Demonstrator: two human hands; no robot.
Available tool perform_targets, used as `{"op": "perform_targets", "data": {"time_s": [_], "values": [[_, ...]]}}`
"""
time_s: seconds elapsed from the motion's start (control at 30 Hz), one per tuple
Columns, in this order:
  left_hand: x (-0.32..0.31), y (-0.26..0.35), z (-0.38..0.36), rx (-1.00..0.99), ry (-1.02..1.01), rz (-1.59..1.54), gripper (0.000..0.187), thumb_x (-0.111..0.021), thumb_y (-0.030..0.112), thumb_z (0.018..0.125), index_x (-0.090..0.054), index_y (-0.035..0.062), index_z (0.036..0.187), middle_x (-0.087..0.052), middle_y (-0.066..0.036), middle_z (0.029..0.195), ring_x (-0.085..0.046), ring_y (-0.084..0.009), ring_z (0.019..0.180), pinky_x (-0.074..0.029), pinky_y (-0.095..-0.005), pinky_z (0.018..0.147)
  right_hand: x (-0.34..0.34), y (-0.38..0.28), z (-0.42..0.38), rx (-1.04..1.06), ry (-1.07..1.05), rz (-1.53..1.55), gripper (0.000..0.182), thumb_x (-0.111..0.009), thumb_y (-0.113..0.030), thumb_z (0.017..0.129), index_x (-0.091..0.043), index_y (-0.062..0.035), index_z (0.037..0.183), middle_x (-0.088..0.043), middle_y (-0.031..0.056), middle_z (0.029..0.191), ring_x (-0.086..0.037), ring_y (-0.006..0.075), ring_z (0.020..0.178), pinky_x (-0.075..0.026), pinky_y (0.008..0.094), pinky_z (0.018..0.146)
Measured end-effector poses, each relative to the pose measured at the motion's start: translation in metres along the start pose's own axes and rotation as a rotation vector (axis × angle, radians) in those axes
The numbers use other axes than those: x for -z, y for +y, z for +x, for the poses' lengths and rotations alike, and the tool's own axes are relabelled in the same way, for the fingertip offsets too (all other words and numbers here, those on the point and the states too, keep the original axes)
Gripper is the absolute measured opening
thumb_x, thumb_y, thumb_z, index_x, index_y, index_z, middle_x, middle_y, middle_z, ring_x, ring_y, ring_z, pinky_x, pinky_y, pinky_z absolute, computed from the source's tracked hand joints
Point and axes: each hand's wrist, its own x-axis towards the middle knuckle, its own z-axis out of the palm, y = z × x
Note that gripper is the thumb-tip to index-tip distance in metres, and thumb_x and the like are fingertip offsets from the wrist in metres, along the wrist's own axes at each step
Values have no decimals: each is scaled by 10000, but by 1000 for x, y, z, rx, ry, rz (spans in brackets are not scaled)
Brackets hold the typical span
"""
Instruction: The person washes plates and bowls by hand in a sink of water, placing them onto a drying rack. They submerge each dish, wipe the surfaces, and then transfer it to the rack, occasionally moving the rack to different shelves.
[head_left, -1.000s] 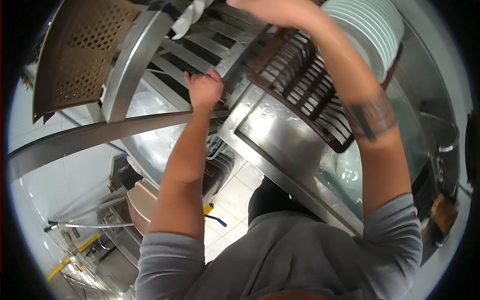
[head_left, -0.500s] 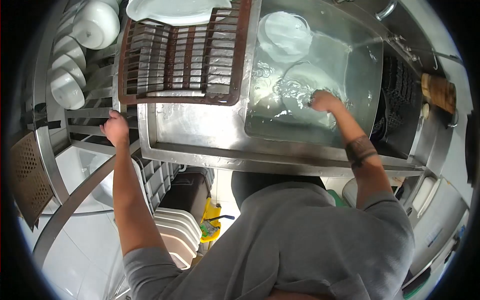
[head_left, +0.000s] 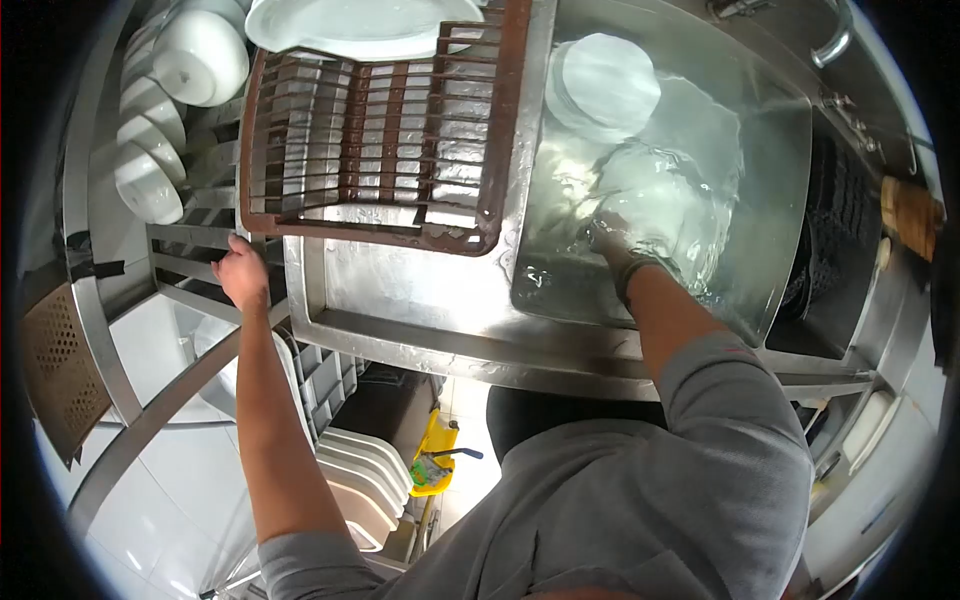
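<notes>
My right hand point(head_left: 612, 238) is under the water of the steel sink point(head_left: 790, 200), blurred by ripples, so its fingers and anything in them cannot be made out. Beside it under the water lies a large pale dish point(head_left: 665, 195). A round white dish point(head_left: 610, 80) sits farther back in the sink. At the left, my left hand point(head_left: 240, 272) rests by the metal slats of the shelf point(head_left: 190, 236), its fingers curled at the edge near the corner of the brown dish rack point(head_left: 470, 238).
White bowls point(head_left: 200, 60) line the slatted shelf at the upper left. A white oval platter point(head_left: 360, 25) lies on the rack's far end. Dark crates point(head_left: 850, 210) stand right of the sink. Below the counter are stacked pale containers point(head_left: 365, 480) and a yellow bin point(head_left: 435, 455).
My right hand has gone deeper into the water and moved slightly left and nearer. The view has shifted, with the sink and rack lower and farther right. My left hand stays by the shelf.
</notes>
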Motion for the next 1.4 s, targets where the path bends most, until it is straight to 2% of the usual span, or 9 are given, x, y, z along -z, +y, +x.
{"op": "perform_targets", "data": {"time_s": [0.17,0.3,0.57,0.73,0.93,1.03,1.1,1.17,1.4], "values": [[6,2,1,-20,-4,21,739,-239,404,1085,-759,-86,893,-730,-300,945,-677,-450,1047,-292,-488,1237,-16,22,11,577,510,-349,330,-620,-285,940,-693,-65,1174,-747,111,988,-710,284,810,-580,484,738],[-5,-6,4,-60,72,53,732,-259,385,1078,-750,-84,806,-731,-291,883,-696,-444,1001,-312,-496,1222,101,-32,-45,412,-126,-596,227,-653,-217,850,-776,-51,943,-750,167,910,-717,366,850,-589,465,780],[1,-3,-1,-134,57,29,635,-288,366,1091,-742,-39,911,-734,-282,862,-722,-443,953,-363,-598,1160,254,-59,-217,-273,210,878,388,-760,-193,942,-686,4,1269,-733,98,1166,-669,194,1091,-527,355,940],[-43,-40,18,-406,124,354,256,-598,307,942,-705,85,1006,-732,-118,798,-730,-312,770,-490,-601,973,297,-101,-291,-111,483,1413,443,-738,-42,920,-615,28,1341,-709,96,1227,-666,196,1095,-532,361,978],[19,-1,-8,-183,131,172,414,-419,267,1007,-706,35,819,-753,-211,823,-733,-375,861,-389,-604,1110,377,-141,-349,319,617,1429,433,-579,-125,1043,-479,47,1428,-647,204,1339,-650,297,1233,-513,456,1090],[18,4,-6,-84,134,50,603,-339,323,1040,-751,-40,791,-744,-245,833,-715,-403,937,-331,-554,1177,392,-171,-320,657,329,1785,462,-476,-189,1100,-434,11,1514,-460,187,1583,-430,344,1469,-290,552,1249],[20,4,-5,-34,106,-12,650,-331,362,1046,-772,-51,808,-745,-264,884,-705,-400,983,-300,-544,1200,395,-251,-280,195,751,2119,481,-430,-190,1114,-394,-14,1559,-353,155,1661,-296,333,1544,-160,570,1286],[17,2,-4,-36,106,-19,647,-337,366,1045,-774,-51,812,-745,-265,896,-696,-398,1007,-286,-549,1206,378,-257,-217,733,38,2173,439,-441,-167,1107,-448,-10,1517,-372,153,1651,-312,334,1536,-164,560,1290],[28,4,-7,-25,62,-75,648,-335,375,1047,-777,-48,830,-747,-252,907,-674,-388,1027,-255,-554,1222,358,-506,-50,590,-68,1967,490,-533,-212,1077,-415,7,1500,-528,162,1501,-500,325,1394,-358,506,1213]]}}
